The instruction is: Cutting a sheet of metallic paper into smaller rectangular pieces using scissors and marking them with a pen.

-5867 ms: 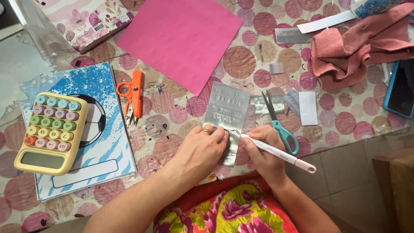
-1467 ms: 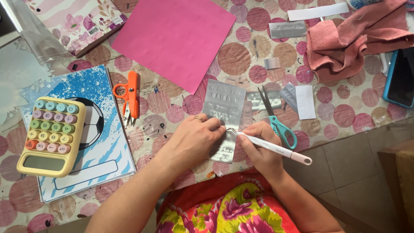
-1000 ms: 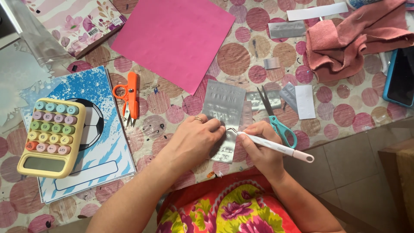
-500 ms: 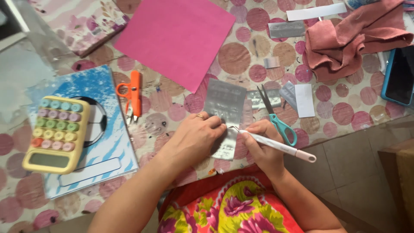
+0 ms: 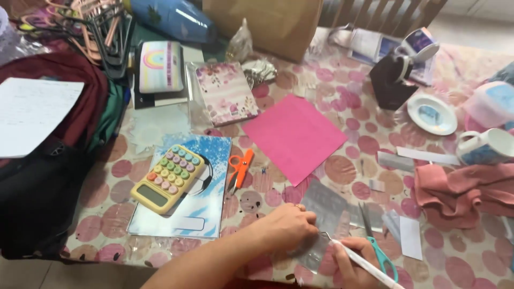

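Across the pink-dotted tablecloth near its front edge, the left hand lay flat, pinning a silvery sheet beside teal-handled scissors, while the right hand closed around a white pen whose tip touched that sheet.

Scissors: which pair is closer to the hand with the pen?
The teal-handled scissors, lying right beside the right hand holding the white pen. The orange pair lies farther off, by the blue notebook.

Right hand and white pen cut off below; scissors perhaps partly hidden.
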